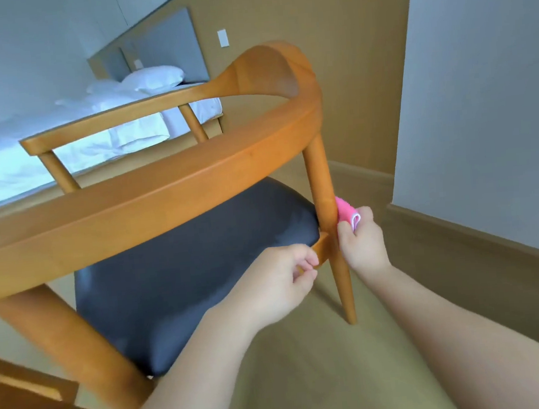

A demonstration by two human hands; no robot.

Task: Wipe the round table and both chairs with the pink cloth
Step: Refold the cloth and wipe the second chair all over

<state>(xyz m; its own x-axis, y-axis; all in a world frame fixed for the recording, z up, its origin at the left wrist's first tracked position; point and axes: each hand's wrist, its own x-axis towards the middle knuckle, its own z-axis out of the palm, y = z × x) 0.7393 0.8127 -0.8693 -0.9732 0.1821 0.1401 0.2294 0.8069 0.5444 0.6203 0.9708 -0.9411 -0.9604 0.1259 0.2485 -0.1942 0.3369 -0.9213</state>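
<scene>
A wooden armchair [176, 193] with a curved rail and a dark padded seat [182, 270] fills the middle of the view, seen tilted. My right hand [361, 242] grips the folded pink cloth [345, 212] and presses it against the chair's rear leg [324, 199] just above seat height. My left hand [284, 274] curls its fingers round the wooden seat frame [322, 250] beside that leg. The round table is not clearly in view.
A bed with white bedding [92, 131] lies behind the chair. Light wood floor [306, 348] spreads below the hands. A white wall with a wood skirting [493, 240] runs on the right. More wooden furniture parts [23, 389] sit at the lower left.
</scene>
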